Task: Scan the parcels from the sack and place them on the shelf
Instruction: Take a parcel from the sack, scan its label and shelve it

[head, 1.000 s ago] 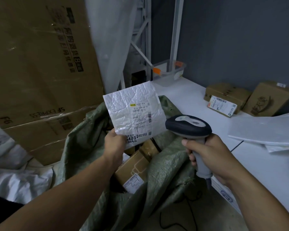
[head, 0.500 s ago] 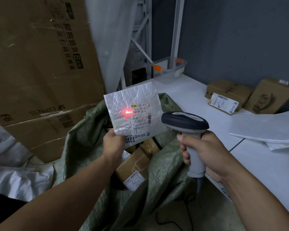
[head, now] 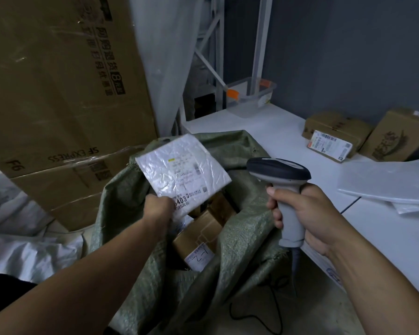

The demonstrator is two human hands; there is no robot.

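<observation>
The green sack (head: 242, 240) holds brown boxes (head: 198, 229). The left grip (head: 159, 210) holds a white packet (head: 182, 170) above it. The right grip (head: 307, 213) holds the scanner (head: 278, 169).

This is a courier parcel storeroom. Brown cardboard cartons printed "SF EXPRESS" (head: 58, 105) stand left of the left hand (head: 159, 210). Labelled brown cardboard boxes (head: 334, 128) lie on the white shelf board (head: 264, 126) beyond the right hand (head: 307, 213). A green woven sack (head: 244, 238) of parcels lies below both.
</observation>
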